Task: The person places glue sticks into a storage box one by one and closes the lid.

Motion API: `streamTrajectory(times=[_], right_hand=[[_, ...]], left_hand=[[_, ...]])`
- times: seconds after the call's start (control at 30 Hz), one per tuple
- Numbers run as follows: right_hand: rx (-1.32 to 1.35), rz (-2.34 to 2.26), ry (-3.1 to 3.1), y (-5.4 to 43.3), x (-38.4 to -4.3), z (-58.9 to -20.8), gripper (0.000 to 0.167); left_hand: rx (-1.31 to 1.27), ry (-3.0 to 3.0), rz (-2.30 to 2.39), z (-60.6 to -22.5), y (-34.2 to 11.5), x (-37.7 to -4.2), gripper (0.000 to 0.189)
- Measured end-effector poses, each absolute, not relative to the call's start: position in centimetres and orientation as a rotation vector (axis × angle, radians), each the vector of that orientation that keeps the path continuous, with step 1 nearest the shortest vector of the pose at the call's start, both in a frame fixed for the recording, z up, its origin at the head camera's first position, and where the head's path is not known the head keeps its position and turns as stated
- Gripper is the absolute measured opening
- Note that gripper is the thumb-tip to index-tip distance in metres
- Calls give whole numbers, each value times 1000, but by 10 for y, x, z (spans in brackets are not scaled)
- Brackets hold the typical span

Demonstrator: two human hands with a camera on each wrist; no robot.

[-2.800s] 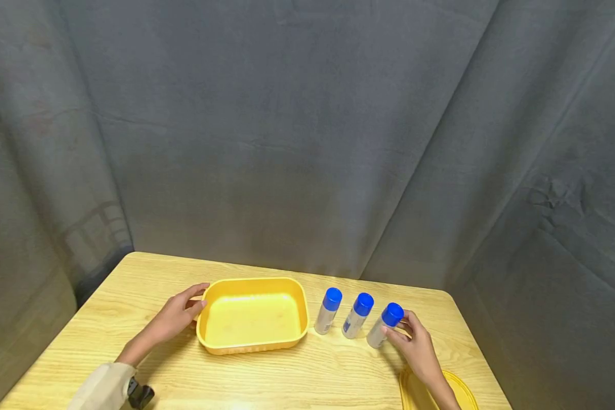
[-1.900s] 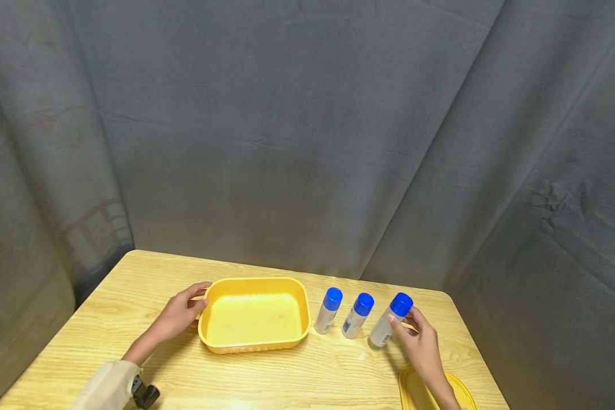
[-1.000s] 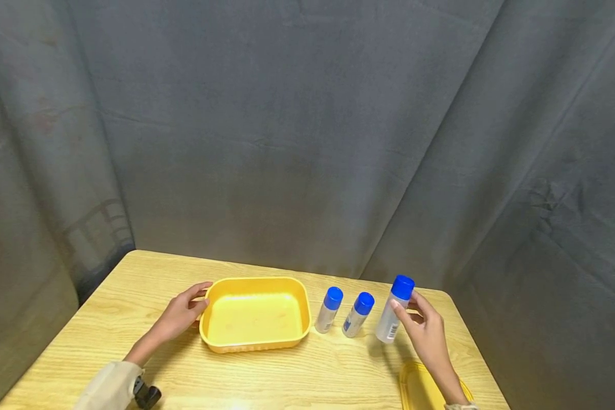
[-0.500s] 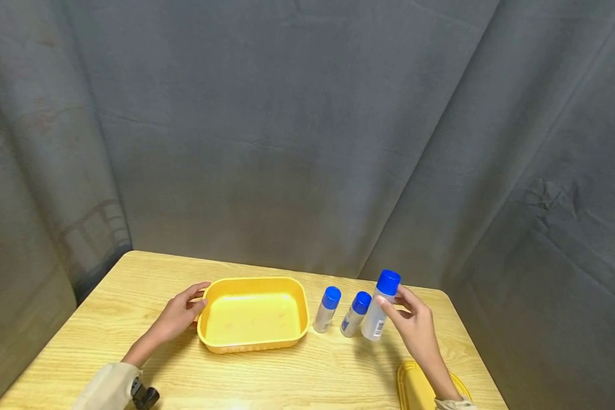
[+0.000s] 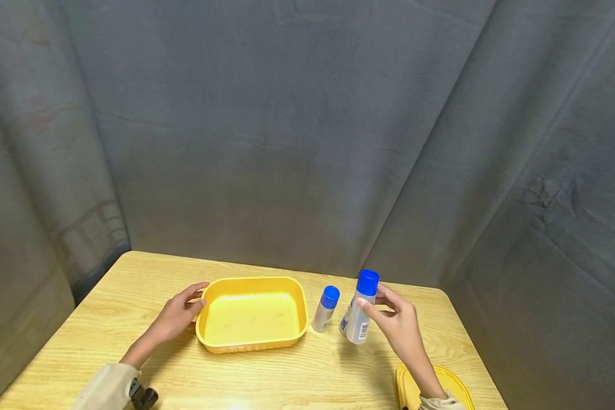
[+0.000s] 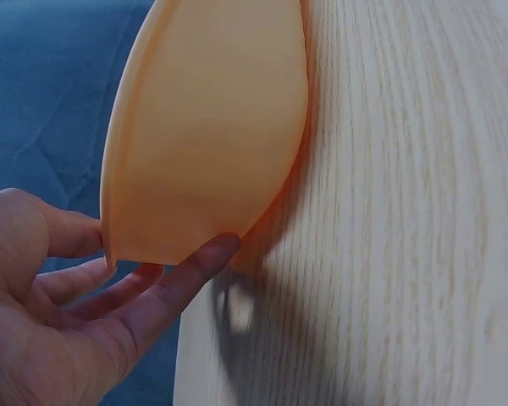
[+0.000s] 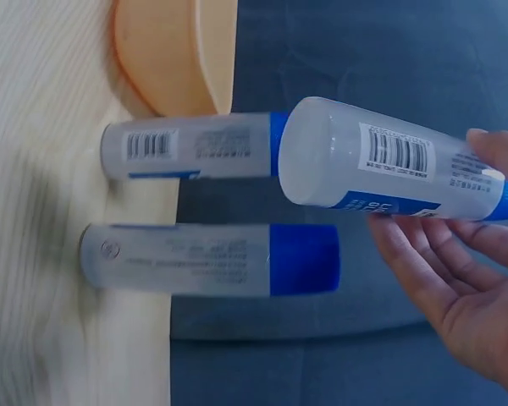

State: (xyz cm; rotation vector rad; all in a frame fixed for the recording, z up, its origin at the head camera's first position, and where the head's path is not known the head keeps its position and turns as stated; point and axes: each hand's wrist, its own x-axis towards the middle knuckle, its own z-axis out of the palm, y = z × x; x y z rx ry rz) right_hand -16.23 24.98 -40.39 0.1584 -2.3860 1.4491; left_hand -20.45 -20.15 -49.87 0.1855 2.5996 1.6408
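My right hand [image 5: 397, 327] holds a translucent glue bottle [image 5: 361, 319] with a blue cap, gripped at its upper part between thumb and fingers. It hangs above the table, base tilted toward the camera in the right wrist view. A second glue bottle [image 7: 212, 259] stands upright on the table, largely hidden behind the held one in the head view. A third glue bottle [image 5: 325, 310] stands between it and the yellow plastic tray [image 5: 251, 346]. At the tray's left end, my left hand [image 5: 174, 316] touches the outer wall [image 6: 195, 194] and rim with extended fingers.
A yellow lid [image 5: 451, 384] lies at the table's front right, partly under the right forearm. The wooden table [image 5: 266, 381] ends at a grey curtain [image 5: 287, 171] behind and at the sides. Nothing lies inside the tray.
My right hand has lifted the rightmost glue bottle off the table, then carried it left until it overlaps the middle bottle. The left hand and tray have stayed put.
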Motion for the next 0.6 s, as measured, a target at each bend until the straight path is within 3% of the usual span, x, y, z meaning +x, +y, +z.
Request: streamTrajectory(times=[0.6], right_hand=[[233,1480,-2409,218,-166,-409,35]], left_hand=[[190,2605,1629,-501,-203,-206,52]])
